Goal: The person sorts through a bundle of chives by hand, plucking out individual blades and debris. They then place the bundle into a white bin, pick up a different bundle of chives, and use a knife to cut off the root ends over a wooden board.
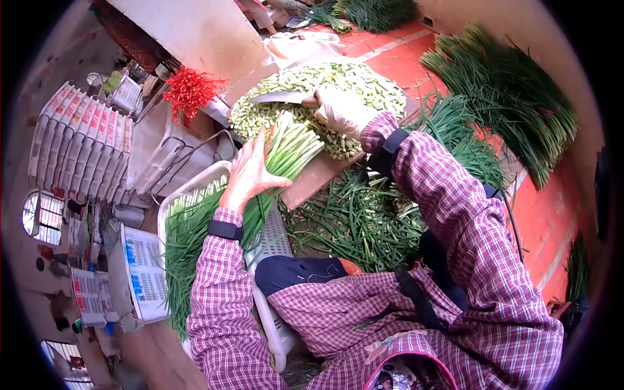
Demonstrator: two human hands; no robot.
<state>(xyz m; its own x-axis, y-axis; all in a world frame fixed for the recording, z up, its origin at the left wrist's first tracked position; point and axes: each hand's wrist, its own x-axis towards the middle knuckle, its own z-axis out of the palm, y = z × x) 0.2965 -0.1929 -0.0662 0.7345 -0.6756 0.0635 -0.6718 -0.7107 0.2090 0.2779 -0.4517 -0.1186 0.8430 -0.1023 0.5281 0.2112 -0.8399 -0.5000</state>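
Note:
My left hand (250, 170) has its thumb and fingers spread over a bundle of long green stalks (294, 148), pressing on it near the pale cut ends. The bundle's green leaves trail down over a white basket (170, 201). In my right hand (341, 112), which wears a pale glove, is a knife (279, 97) with its blade pointing left. The blade lies above a large heap of chopped pale-green pieces (364, 81), beyond the bundle's ends. Under the heap shows the edge of a brown board (318, 182).
Loose green leaves (364, 221) lie below the board. Large stalk bundles (507, 97) rest on the red floor (552, 208) at right. Red ties (190, 91) hang at upper left, near stacked white crates (81, 146). Part of another person (259, 14) shows at the top.

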